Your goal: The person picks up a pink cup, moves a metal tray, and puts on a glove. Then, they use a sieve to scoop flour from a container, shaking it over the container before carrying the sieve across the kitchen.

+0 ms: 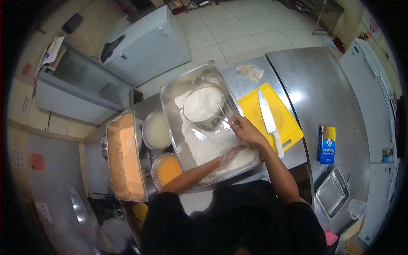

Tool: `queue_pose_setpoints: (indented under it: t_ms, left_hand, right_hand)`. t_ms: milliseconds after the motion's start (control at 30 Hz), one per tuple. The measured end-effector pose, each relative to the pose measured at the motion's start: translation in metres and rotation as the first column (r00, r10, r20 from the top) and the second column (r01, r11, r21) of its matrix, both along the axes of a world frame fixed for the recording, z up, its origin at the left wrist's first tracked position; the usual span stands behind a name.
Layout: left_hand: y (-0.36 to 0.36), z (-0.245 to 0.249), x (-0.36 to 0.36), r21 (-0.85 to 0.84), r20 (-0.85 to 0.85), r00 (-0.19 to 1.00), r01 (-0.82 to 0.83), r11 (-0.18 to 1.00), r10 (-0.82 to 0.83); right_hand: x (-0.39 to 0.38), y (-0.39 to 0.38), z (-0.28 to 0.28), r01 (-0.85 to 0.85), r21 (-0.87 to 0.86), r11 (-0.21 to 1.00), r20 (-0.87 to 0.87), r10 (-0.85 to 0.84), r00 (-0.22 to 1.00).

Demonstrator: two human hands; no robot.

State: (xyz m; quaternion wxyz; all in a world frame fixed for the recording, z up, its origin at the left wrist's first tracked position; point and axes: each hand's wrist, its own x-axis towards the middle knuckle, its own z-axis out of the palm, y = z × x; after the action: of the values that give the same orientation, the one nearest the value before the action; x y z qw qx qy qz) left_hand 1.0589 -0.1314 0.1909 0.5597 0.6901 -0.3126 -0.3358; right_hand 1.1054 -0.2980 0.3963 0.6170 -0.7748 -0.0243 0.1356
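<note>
My right hand [244, 128] is closed around the handle of a round sieve [220, 118]. White flour [204, 103] is heaped in the sieve, over the far half of a deep metal tray [166, 111]. More loose flour [199, 148] covers the tray's bottom. Low in the near right part of the tray, my left hand [232, 157] is at the flour, its fingers stretched out and somewhat blurred. It looks pale, as if dusted or covered by something thin. Nothing shows in that hand.
Left of the tray stand a bowl of cloudy liquid [156, 131], a bowl of orange liquid [168, 170] and a metal tray of orange powder [129, 155]. On the right, a knife [267, 114] lies on a yellow cutting board [287, 121]. A blue-yellow box [327, 144] lies farther right.
</note>
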Motion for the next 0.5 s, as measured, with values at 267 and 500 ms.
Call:
queue_pose_setpoints:
  t_ms: [267, 500]
  left_hand:
    - [0.059, 0.128, 0.040, -0.054, -0.798, 0.555, -0.455, 0.889, 0.235]
    - [0.082, 0.186, 0.142, 0.105, -0.591, 0.565, -0.654, 0.749, 0.576]
  right_hand:
    - [-0.029, -0.025, -0.002, -0.040, -0.005, 0.999, 0.019, 0.040, 0.999]
    - [-0.036, -0.021, 0.000, -0.016, 0.007, 1.000, -0.006, 0.016, 1.000]
